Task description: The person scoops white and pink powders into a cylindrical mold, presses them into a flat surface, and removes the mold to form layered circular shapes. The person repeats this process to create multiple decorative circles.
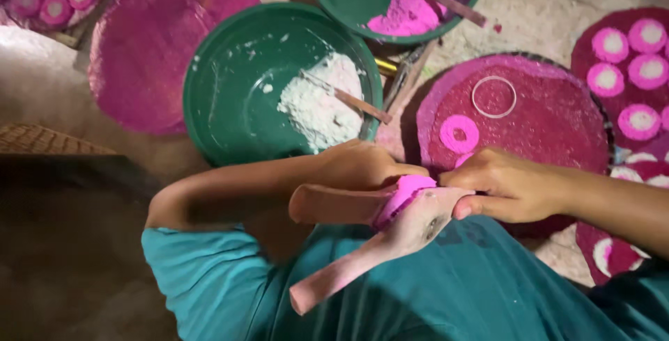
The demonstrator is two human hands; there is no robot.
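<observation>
Here both hands meet mid-frame: left hand (359,167) grips the pink-stained wooden press (362,233), handles pointing down-left; right hand (505,188) pinches its pink-powder-caked head (411,191).

Person wearing teal clothing, arms showing bare

The person is wearing a plain teal cloth garment, its short sleeve ending above the elbow; the left hand (359,167) and right hand (512,186) are wearing no gloves, rings or bands.
</observation>
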